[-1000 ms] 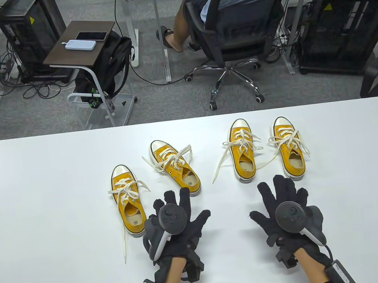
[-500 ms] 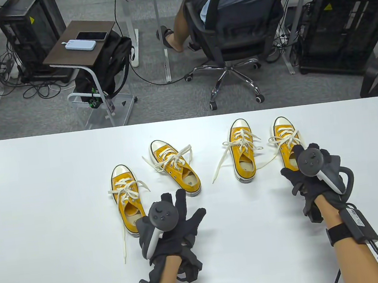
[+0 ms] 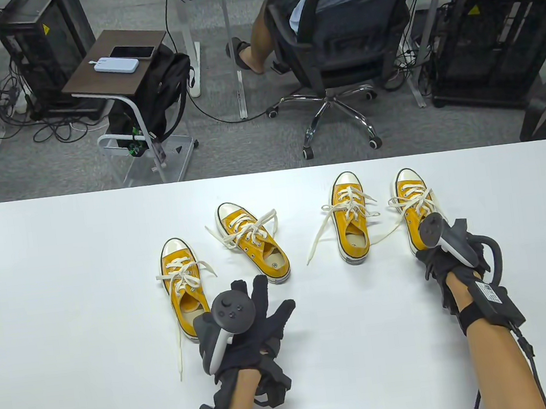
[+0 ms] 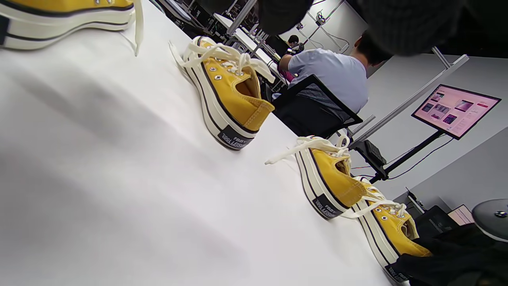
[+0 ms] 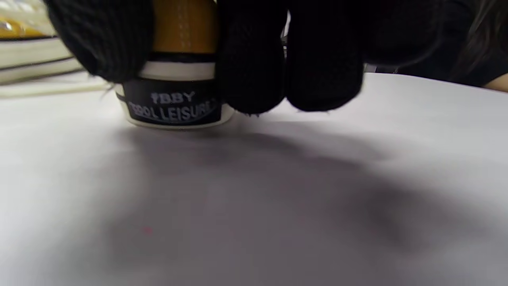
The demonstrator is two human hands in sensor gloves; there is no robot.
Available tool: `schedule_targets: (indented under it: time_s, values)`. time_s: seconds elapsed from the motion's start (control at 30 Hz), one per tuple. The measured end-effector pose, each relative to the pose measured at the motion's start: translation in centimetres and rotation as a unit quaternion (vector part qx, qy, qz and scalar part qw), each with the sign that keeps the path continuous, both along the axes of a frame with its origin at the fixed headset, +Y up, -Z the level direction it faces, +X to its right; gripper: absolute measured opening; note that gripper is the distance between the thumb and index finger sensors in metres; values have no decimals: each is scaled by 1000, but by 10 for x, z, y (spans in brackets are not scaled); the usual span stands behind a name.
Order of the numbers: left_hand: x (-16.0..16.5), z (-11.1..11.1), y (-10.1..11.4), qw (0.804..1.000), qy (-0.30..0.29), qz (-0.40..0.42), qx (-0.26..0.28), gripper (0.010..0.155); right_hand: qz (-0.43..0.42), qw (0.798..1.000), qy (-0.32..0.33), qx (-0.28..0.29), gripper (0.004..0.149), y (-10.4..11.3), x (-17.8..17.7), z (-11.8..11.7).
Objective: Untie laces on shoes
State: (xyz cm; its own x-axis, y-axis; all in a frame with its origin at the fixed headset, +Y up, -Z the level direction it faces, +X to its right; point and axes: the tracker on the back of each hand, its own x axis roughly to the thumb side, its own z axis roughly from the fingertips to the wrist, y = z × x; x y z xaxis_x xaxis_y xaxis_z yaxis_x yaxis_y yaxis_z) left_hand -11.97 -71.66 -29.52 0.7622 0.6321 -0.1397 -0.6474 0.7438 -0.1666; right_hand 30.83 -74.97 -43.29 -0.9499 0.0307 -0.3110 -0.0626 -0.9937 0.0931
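Right hand (image 3: 444, 256), flat on table (image 3: 66, 287) a second ago, now curls around heel of far-right shoe (image 3: 416, 208); left hand (image 3: 247, 323) spread, idle. Bracing precedes lace pull.

Bright, even overhead light; soft shadows on table (image 3: 66, 287). Table view sharp, corners bowed. Right wrist view blurry, shaded; gloved fingers (image 5: 254, 59) defocused at 12 o'clock.

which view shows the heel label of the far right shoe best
The right wrist view: the heel label fills it close up, lettering readable, between the right hand's fingers at the heel. The table view shows the far right shoe from above, heel hidden by the right hand. The left wrist view catches only its edge.
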Motion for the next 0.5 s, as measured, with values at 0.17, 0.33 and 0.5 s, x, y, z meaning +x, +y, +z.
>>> schedule_targets:
  time_s: [0.17,0.33,0.5]
  values:
    - [1,-1,-2,1000,-2,-5,-7,86,10,999,21,38,36,4,-3,4]
    - [4,1,-2,1000,-5,-9,-8,86,-16,998,22,63,36,13,-3,10]
    - [5,1,-1,1000,-7,-3,-8,86,-2,996,30,82,36,38,0,22]
